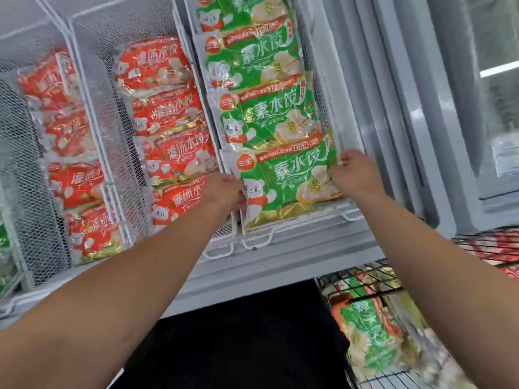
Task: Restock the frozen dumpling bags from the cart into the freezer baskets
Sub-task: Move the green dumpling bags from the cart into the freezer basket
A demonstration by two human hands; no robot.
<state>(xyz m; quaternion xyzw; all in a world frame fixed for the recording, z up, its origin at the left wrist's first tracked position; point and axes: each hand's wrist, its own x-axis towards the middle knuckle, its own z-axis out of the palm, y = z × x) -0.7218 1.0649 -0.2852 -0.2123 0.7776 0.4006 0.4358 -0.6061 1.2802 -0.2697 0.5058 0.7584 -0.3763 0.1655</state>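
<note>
1. A white chest freezer (280,265) fills most of the view, with a pale sliding glass lid frame (398,113) running along its right side.
2. Inside it stand white wire-mesh freezer baskets (92,113) side by side, their hooked wire feet resting on the near rim.
3. The two baskets to the left hold rows of red-orange plastic dumpling bags (174,153), each overlapping the one behind it, printed with white characters and a cartoon bear.
4. The right-hand basket holds a row of green plastic dumpling bags (261,66) stacked the same way, three showing behind the front one.
5. At the lower right a black wire cart (365,279) holds more bags, a green one (370,324) lying on top, blurred.
6. The front green dumpling bag (286,181), with a gold lower edge and a white bear, sits upright at the near end of the right-hand basket, leaning against the bag behind.
7. Both bare forearms reach up from the lower corners toward that bag.
8. The left hand (224,192) is at the bag's left edge, its fingers curled round that edge; the fingertips are hidden behind the hand.
9. The right hand (355,172) is at the bag's right edge, thumb on the front near the upper corner and fingers curled behind, pinching the plastic.
</note>
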